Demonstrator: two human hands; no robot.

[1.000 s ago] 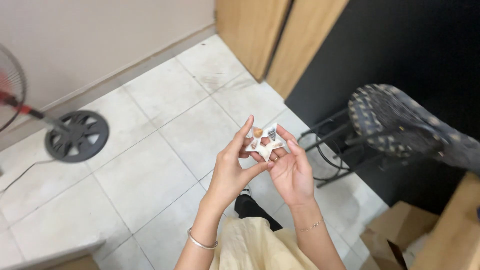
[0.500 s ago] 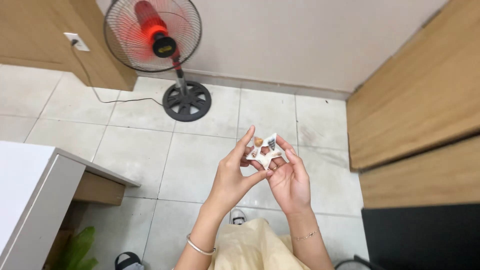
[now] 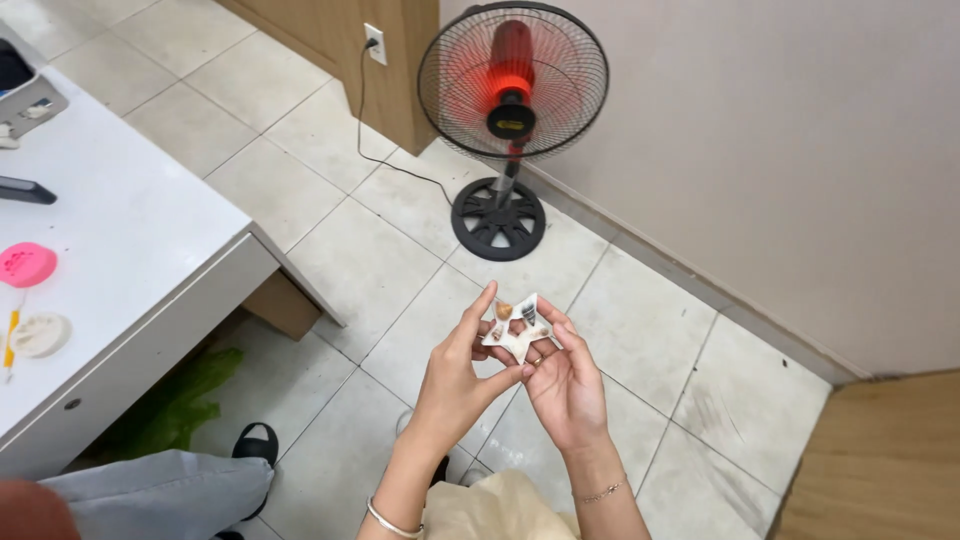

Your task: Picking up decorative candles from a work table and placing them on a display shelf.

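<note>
Pale square floor tiles (image 3: 330,250) with grey grout fill the middle of the view. At twelve o'clock a black pedestal fan (image 3: 512,90) with a red motor stands against a plain beige wall (image 3: 780,150). A wooden cabinet (image 3: 395,60) with a wall socket (image 3: 375,42) sits at eleven o'clock. A white table (image 3: 130,250) occupies nine o'clock.
</note>
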